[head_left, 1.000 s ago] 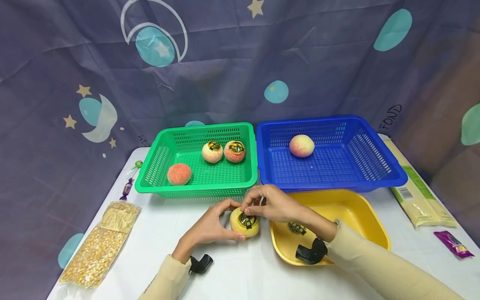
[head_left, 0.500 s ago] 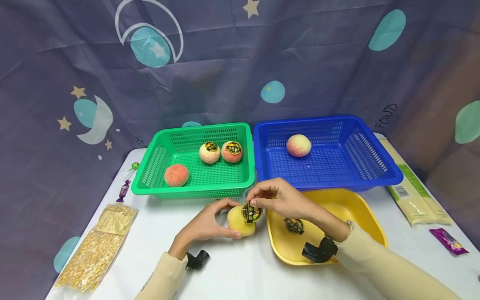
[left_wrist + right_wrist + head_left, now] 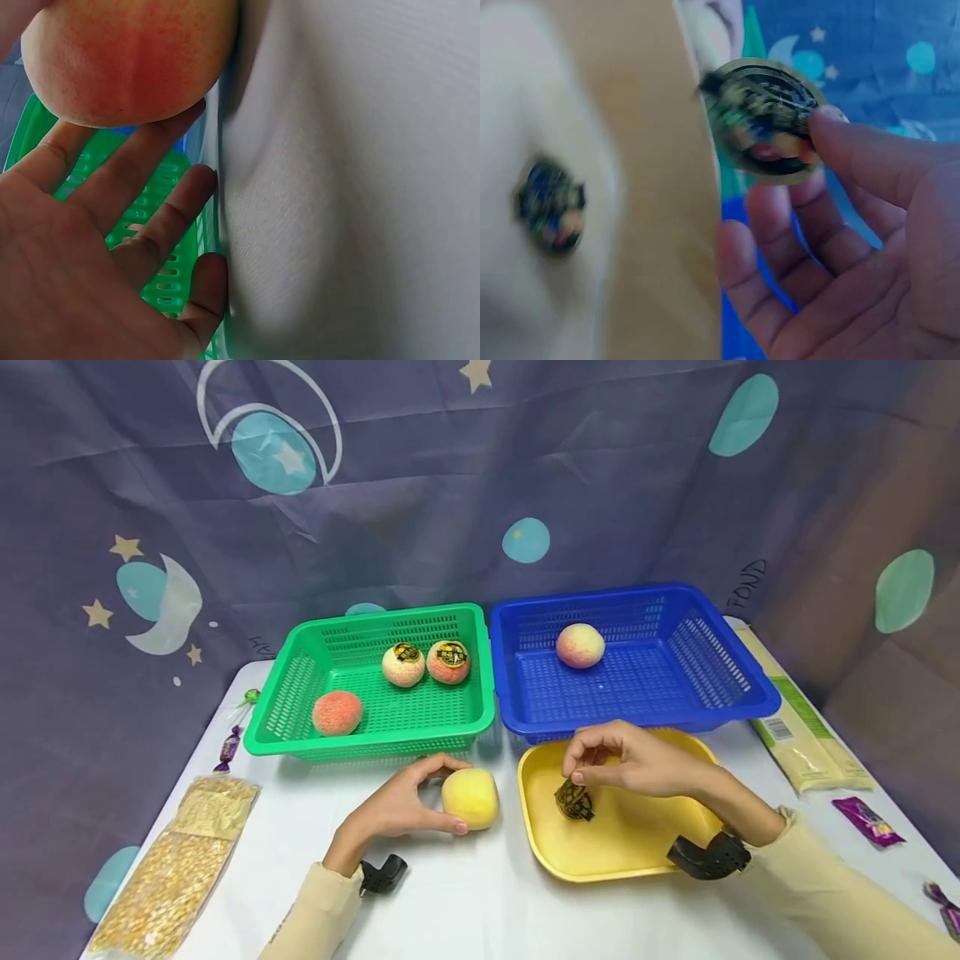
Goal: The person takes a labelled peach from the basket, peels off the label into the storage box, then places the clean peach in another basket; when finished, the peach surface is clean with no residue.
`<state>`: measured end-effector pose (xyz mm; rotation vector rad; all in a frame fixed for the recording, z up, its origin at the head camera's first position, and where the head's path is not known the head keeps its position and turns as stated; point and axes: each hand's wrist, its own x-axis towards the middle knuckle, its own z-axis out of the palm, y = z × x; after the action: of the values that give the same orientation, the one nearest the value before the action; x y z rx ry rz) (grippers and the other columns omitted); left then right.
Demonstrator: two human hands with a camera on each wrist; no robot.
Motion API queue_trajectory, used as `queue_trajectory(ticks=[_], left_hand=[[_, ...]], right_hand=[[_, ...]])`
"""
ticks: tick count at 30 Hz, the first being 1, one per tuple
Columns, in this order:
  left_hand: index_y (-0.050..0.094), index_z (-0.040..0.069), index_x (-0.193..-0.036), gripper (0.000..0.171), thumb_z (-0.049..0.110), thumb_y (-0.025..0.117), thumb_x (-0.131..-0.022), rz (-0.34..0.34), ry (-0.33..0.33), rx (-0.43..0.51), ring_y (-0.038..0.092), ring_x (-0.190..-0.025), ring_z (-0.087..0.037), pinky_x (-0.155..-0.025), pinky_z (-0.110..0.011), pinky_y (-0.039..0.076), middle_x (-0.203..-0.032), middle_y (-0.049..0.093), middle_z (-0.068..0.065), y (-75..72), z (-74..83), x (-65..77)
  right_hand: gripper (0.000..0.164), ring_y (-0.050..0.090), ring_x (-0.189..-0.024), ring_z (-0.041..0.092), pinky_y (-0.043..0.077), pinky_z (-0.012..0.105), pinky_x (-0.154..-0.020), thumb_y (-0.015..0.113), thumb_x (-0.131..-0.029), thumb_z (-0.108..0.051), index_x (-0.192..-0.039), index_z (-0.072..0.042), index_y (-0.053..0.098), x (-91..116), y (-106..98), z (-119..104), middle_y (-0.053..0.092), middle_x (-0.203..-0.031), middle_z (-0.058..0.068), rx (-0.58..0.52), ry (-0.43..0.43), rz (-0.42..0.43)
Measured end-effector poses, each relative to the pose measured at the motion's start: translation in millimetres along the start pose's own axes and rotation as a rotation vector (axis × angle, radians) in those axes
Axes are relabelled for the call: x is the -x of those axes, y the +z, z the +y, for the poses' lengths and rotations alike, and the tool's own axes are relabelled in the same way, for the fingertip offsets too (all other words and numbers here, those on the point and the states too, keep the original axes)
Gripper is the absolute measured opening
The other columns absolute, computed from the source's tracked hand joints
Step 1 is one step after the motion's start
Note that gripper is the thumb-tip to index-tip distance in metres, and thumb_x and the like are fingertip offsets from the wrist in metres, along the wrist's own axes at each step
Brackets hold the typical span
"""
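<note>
My left hand [image 3: 393,802] holds a peach [image 3: 470,798] on the white table, thumb on its near side and fingers behind. The peach looks plain yellow from above; its red-blushed side [image 3: 139,56] shows in the left wrist view. Over the yellow tray [image 3: 637,852], my right hand [image 3: 641,762] pinches a round black-and-gold sticker [image 3: 769,124] between thumb and fingertip. A second such sticker [image 3: 551,204] lies in the tray. From the head view the two stickers overlap and are hard to separate.
Behind stands a green basket [image 3: 375,745] with three peaches, two bearing stickers. Beside it, a blue basket [image 3: 645,702] holds one peach. A corn kernel bag [image 3: 176,868] lies left, a long pale packet [image 3: 810,735] right. Small wrapped candies [image 3: 868,821] lie near both sides.
The sticker has come off the peach in my left hand. My right hand has carried it rightward over the yellow tray. The left hand keeps its hold; the head view has shifted slightly.
</note>
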<state>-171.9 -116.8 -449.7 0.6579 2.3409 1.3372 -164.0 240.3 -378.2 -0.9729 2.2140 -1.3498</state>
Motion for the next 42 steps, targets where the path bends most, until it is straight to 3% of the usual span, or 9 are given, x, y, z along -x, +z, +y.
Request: queue_trajectory(ticks=[3,6,14,27,36,42], left_hand=[[0.063,0.034,-0.128,0.069,0.034,0.096,-0.068,-0.007,0.009,0.009,0.059,-0.121,-0.016,-0.115,-0.055,0.034,-0.126,0.067,0.011,-2.4,-0.3,1.0],[0.063,0.031,-0.129,0.069,0.034,0.095,-0.069,-0.011,0.014,0.017,0.059,-0.122,-0.018,-0.115,-0.057,0.034,-0.126,0.067,0.008,-4.4,-0.8,1.7],[0.063,0.033,-0.129,0.07,0.035,0.096,-0.068,0.001,0.0,0.005,0.058,-0.124,-0.018,-0.115,-0.059,0.034,-0.129,0.066,0.01,-7.4,-0.3,2.4],[0.063,0.034,-0.129,0.07,0.033,0.096,-0.068,-0.001,0.004,0.006,0.059,-0.124,-0.017,-0.115,-0.058,0.034,-0.13,0.066,0.011,-7.1,-0.9,1.5],[0.062,0.03,-0.131,0.069,0.031,0.095,-0.07,-0.022,0.027,0.026,0.059,-0.125,-0.019,-0.115,-0.059,0.034,-0.131,0.066,0.008,-5.5,-0.1,1.0],[0.062,0.028,-0.131,0.069,0.03,0.095,-0.07,-0.041,0.03,0.04,0.058,-0.125,-0.02,-0.116,-0.059,0.033,-0.131,0.065,0.007,-3.7,0.4,0.3]], right_hand=[[0.009,0.063,-0.089,0.014,0.053,0.027,-0.078,0.064,-0.099,-0.009,-0.098,-0.015,0.071,10.8,-6.5,6.8,0.07,-0.099,0.006,0.045,-0.014,-0.018],[0.009,0.063,-0.089,0.012,0.053,0.026,-0.079,0.065,-0.099,-0.011,-0.099,-0.017,0.071,19.8,-11.9,13.1,0.071,-0.099,0.003,0.078,0.03,-0.013],[0.017,0.059,-0.078,0.008,0.052,0.023,-0.072,0.071,-0.095,-0.01,-0.111,-0.007,0.072,28.6,-24.7,24.2,0.066,-0.086,0.0,0.122,0.159,0.019],[0.028,0.059,-0.074,0.008,0.05,0.02,-0.066,0.072,-0.093,-0.012,-0.118,0.001,0.068,31.5,-30.0,29.5,0.067,-0.089,0.001,0.168,0.302,-0.022],[0.038,0.057,-0.082,0.005,0.05,0.02,-0.073,0.073,-0.094,-0.02,-0.125,0.002,0.067,38.0,-28.7,30.8,0.068,-0.096,-0.003,0.316,0.289,-0.03],[0.04,0.069,-0.101,0.021,0.058,0.029,-0.086,0.073,-0.094,-0.026,-0.126,-0.002,0.068,44.0,-27.5,28.8,0.074,-0.118,0.009,0.393,0.264,-0.037]])
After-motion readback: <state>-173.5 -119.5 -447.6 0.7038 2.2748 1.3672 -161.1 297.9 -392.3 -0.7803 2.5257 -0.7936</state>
